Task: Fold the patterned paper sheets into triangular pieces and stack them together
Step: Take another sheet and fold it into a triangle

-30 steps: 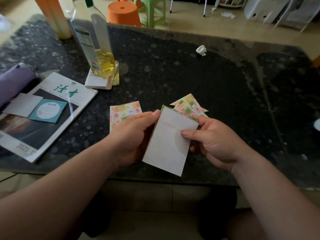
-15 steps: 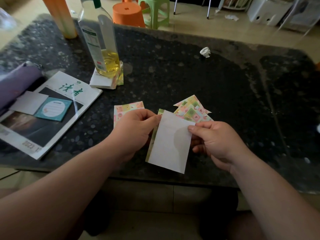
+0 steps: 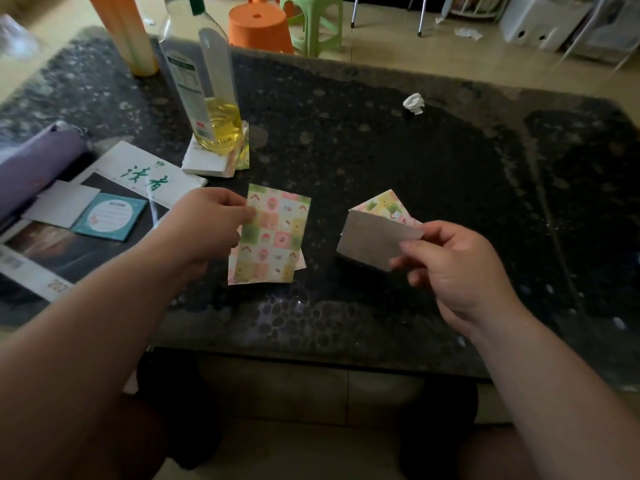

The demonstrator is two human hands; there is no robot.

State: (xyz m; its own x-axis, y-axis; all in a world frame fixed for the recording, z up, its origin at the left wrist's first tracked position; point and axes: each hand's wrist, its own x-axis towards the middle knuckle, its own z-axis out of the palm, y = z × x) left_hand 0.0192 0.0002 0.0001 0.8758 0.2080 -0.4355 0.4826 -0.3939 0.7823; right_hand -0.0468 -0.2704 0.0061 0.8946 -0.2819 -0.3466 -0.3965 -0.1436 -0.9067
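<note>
Both forearms reach in over the near edge of the table [image 3: 398,323]. The left hand [image 3: 207,226], knuckles up, pinches the left edge of a patterned sheet [image 3: 273,237] between thumb and fingers. The sheet is pattern side up, toward the middle of the near edge. Well apart from it, the right hand [image 3: 457,268] pinches a second sheet [image 3: 374,244] with curled fingers, its plain back facing the camera. Just behind lie the folded triangular pieces [image 3: 389,204]. Farther back, toward the left edge, an oil bottle [image 3: 207,98] stands on a paper stack [image 3: 207,162]. A crumpled paper ball [image 3: 414,103] lies near the far edge.
</note>
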